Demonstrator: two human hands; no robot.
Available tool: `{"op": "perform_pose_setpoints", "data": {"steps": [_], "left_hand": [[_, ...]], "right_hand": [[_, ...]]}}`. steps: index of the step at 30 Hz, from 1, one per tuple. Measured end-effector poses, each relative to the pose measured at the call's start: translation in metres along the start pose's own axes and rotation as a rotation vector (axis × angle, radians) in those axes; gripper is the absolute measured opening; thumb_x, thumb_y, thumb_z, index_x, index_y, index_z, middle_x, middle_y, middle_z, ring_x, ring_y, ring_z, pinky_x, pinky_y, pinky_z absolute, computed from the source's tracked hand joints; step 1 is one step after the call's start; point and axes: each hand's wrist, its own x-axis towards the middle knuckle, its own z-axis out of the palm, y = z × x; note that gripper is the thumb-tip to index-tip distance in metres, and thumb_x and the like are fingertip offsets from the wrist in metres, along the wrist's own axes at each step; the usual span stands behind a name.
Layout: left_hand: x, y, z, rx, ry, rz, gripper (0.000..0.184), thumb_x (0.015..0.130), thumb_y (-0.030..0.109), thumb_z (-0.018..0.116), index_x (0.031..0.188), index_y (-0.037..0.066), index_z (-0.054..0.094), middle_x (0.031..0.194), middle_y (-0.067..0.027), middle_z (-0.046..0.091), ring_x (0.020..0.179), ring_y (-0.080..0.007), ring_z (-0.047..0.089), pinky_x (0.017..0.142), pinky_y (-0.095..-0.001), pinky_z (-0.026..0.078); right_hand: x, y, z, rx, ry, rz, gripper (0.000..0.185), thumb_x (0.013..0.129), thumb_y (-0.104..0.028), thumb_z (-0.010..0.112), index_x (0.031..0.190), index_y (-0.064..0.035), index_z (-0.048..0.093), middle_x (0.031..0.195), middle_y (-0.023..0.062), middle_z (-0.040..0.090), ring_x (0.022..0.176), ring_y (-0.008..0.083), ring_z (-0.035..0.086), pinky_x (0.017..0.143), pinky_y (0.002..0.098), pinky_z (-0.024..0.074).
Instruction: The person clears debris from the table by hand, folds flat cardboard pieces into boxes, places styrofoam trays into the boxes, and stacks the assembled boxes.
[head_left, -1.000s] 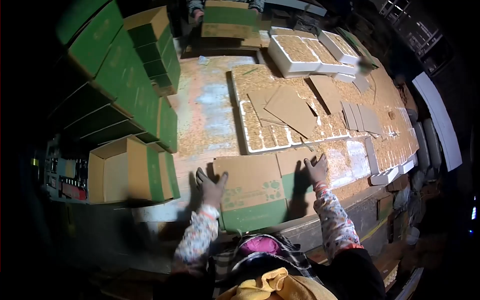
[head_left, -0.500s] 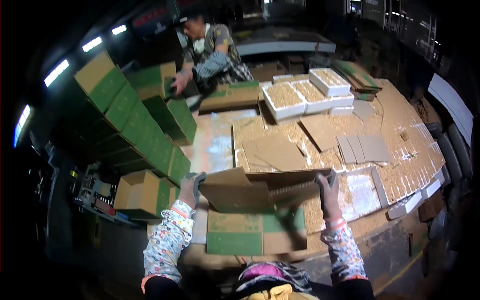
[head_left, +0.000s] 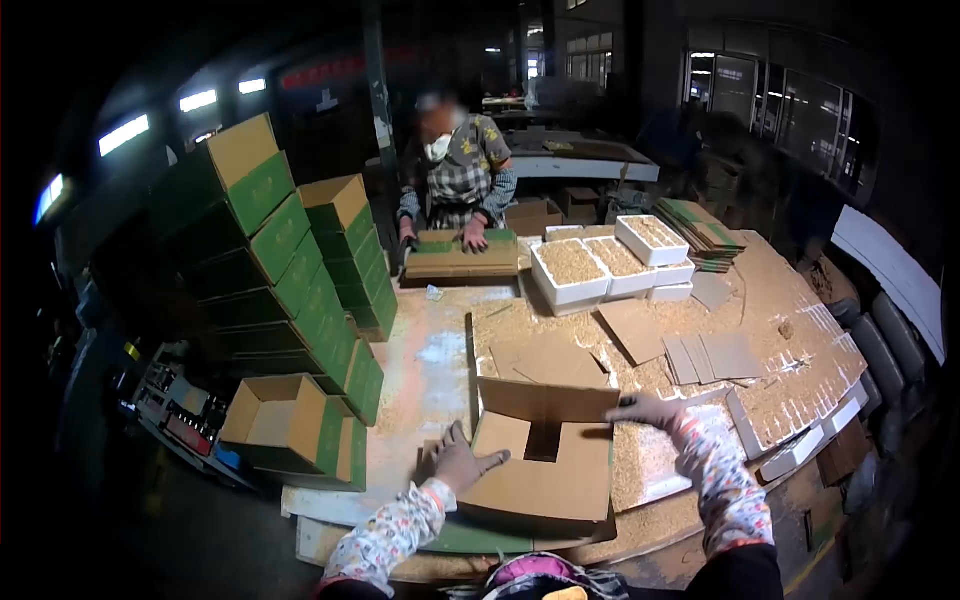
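An open cardboard box (head_left: 545, 490) lies in front of me, brown inside, with flaps folded inward around a dark gap. Its far panel stands upright. My left hand (head_left: 465, 462), in a grey glove, is at the box's left side with thumb and fingers spread. At the far right corner, my gloved right hand (head_left: 648, 411) reaches to the upright panel with fingers stretched out; whether it touches is hard to tell. Under the box's near side, green-printed cardboard (head_left: 470, 537) shows. Loose brown cardboard sheets (head_left: 545, 360) lie just beyond the box.
Green-and-brown boxes (head_left: 300, 270) are stacked high at left, with an open box (head_left: 270, 415) at their foot. White trays (head_left: 570, 275) of crumbly tan material stand at the back. Across the table, a co-worker (head_left: 465, 165) has both hands on flat cardboard (head_left: 460, 262). Grey-brown cards (head_left: 715, 357) lie right.
The box has turned from flaps raised between both hands to lying with flaps folded in. My left hand has let go of its edge. The co-worker has moved from the stack to flat cardboard.
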Motion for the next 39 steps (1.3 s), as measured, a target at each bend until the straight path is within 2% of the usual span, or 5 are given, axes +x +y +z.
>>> {"op": "perform_pose_setpoints", "data": {"steps": [6, 14, 26, 33, 39], "left_hand": [[-0.002, -0.020, 0.040, -0.054, 0.391, 0.325, 0.108, 0.068, 0.058, 0.069, 0.136, -0.009, 0.019, 0.134, -0.0286, 0.030, 0.123, -0.0412, 0.031, 0.103, -0.0492, 0.025], [-0.015, -0.005, -0.002, -0.933, -0.441, 0.090, 0.050, 0.084, 0.024, 0.060, 0.127, 0.000, 0.047, 0.123, -0.0210, 0.053, 0.118, -0.0297, 0.046, 0.103, -0.0336, 0.030], [0.071, -0.011, -0.001, -0.116, 0.081, 0.263, 0.044, 0.082, 0.006, 0.055, 0.124, -0.002, 0.042, 0.122, -0.0192, 0.046, 0.114, -0.0288, 0.043, 0.100, -0.0357, 0.033], [0.077, -0.015, 0.008, 0.153, 0.131, 0.108, 0.030, 0.081, 0.002, 0.054, 0.110, -0.005, 0.049, 0.102, -0.0180, 0.056, 0.092, -0.0296, 0.055, 0.086, -0.0362, 0.044], [0.084, 0.012, 0.005, 0.241, 0.034, 0.002, 0.043, 0.090, 0.020, 0.055, 0.119, -0.010, 0.044, 0.117, -0.0251, 0.050, 0.109, -0.0336, 0.049, 0.096, -0.0397, 0.038]], "right_hand": [[-0.067, -0.024, 0.136, -1.234, 0.313, -0.653, 0.072, 0.080, -0.051, 0.059, 0.128, 0.0011, 0.043, 0.127, 0.0248, 0.044, 0.119, 0.0392, 0.042, 0.104, 0.0446, 0.0301], [-0.052, 0.013, 0.088, 1.301, 0.109, -0.162, 0.080, 0.092, -0.063, 0.017, 0.138, 0.0012, 0.030, 0.131, 0.0163, 0.047, 0.119, 0.0205, 0.045, 0.107, 0.0326, 0.0278], [0.030, 0.127, 0.092, -0.146, 0.215, -0.542, 0.066, 0.093, -0.043, 0.039, 0.138, 0.0028, 0.024, 0.140, 0.0257, 0.031, 0.128, 0.0350, 0.036, 0.107, 0.0330, 0.0258], [-0.126, 0.316, -0.130, 0.326, 2.280, 0.223, 0.062, 0.089, -0.035, 0.055, 0.130, 0.0073, 0.037, 0.134, 0.0193, 0.042, 0.123, 0.0273, 0.040, 0.104, 0.0333, 0.0278], [-0.179, 0.490, -0.210, 1.007, 1.935, -0.138, 0.056, 0.092, -0.048, 0.046, 0.127, -0.0045, 0.049, 0.128, 0.0040, 0.050, 0.118, 0.0165, 0.044, 0.102, 0.0277, 0.0298]]}}
